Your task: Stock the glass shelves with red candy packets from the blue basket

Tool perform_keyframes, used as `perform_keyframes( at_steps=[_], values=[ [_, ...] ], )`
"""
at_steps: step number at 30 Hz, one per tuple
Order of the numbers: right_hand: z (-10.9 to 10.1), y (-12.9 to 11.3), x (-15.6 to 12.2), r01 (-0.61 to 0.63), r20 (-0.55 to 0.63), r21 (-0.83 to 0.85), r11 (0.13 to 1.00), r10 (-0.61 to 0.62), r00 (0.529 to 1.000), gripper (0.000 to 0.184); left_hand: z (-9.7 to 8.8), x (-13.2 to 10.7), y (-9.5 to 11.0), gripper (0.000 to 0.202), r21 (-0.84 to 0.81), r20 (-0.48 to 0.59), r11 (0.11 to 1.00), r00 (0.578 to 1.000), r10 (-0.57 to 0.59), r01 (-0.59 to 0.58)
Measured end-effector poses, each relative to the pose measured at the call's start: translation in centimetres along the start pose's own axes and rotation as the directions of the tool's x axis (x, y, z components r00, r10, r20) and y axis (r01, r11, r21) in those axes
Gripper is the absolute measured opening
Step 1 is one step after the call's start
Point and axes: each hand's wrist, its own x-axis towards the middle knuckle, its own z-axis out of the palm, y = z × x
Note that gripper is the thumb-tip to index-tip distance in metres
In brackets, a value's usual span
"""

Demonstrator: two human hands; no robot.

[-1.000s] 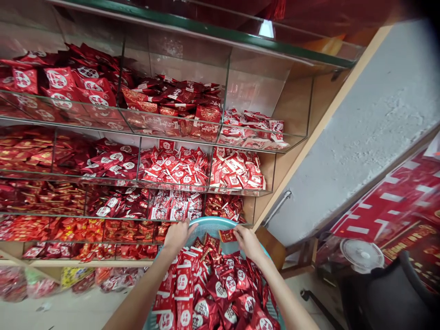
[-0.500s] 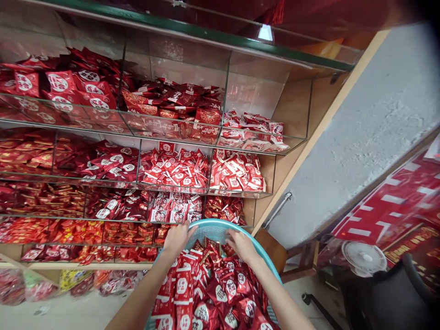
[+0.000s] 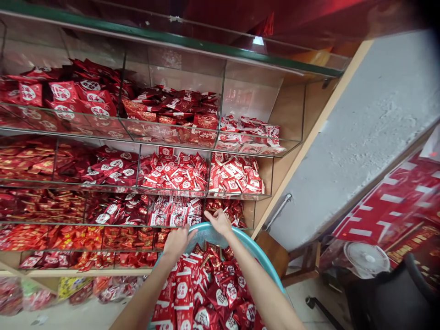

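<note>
A turquoise plastic basket (image 3: 266, 256) is at the bottom centre, heaped with small red candy packets (image 3: 220, 293), many bearing white round labels. My left hand (image 3: 177, 240) is closed over the basket's far rim at its left side. Just beyond that rim, my right hand (image 3: 219, 222) reaches to the front of a shelf compartment holding red and gold wrapped candies (image 3: 235, 211). Its fingers are curled together; whether a packet is between them is hidden. To the left of this hand, a compartment holds red and white packets (image 3: 175, 213).
Glass-fronted shelves (image 3: 172, 188) of red packets fill the left and centre. Filled plastic bags (image 3: 117, 288) lie below them. At right stand a grey wall (image 3: 360, 114), a wooden stool (image 3: 304, 266), a white fan (image 3: 366, 256) and a black chair (image 3: 395, 293).
My right hand has moved from inside the basket, up and left over the rim to the shelf compartment. My left hand stays on the rim. The view has shifted slightly.
</note>
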Motion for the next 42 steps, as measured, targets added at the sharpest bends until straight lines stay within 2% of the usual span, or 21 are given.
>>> perform_keyframes(
  at_steps=[3,7,18,24,30,36,42],
  values=[
    [1.0,0.0,0.2,-0.099,0.011,0.050,0.994,0.098,0.995,0.054,0.0,0.0,0.0,0.061,0.002,0.005,1.000,1.000,0.011,-0.011],
    [1.5,0.3,0.1,-0.118,0.013,0.107,0.987,0.117,0.993,0.050,0.1,-0.2,0.0,0.059,0.023,0.011,1.000,1.000,0.007,-0.007],
    [2.6,1.3,-0.5,-0.058,-0.034,0.280,0.958,0.070,0.997,0.036,0.1,-0.4,0.0,0.059,0.022,0.017,0.999,0.999,0.028,-0.028],
    [2.4,1.1,-1.4,0.087,-0.106,0.189,0.978,-0.068,0.992,0.034,0.1,-0.5,0.1,0.060,0.009,0.031,1.000,0.999,0.009,-0.010],
    [3.0,0.0,-2.3,0.099,-0.266,0.088,0.991,-0.072,0.961,0.023,0.0,-0.5,0.3,0.060,0.010,0.032,1.000,0.999,-0.007,0.007],
    [3.2,0.1,-2.5,0.143,-0.294,0.142,0.979,-0.096,0.951,0.022,-0.1,-0.6,0.4,0.062,0.032,0.006,0.999,1.000,-0.007,0.007],
    [3.6,0.6,-2.6,0.178,-0.377,0.217,0.960,-0.086,0.922,0.024,0.1,-0.6,0.3,0.063,0.032,0.014,0.999,1.000,-0.015,0.014]
  ],
)
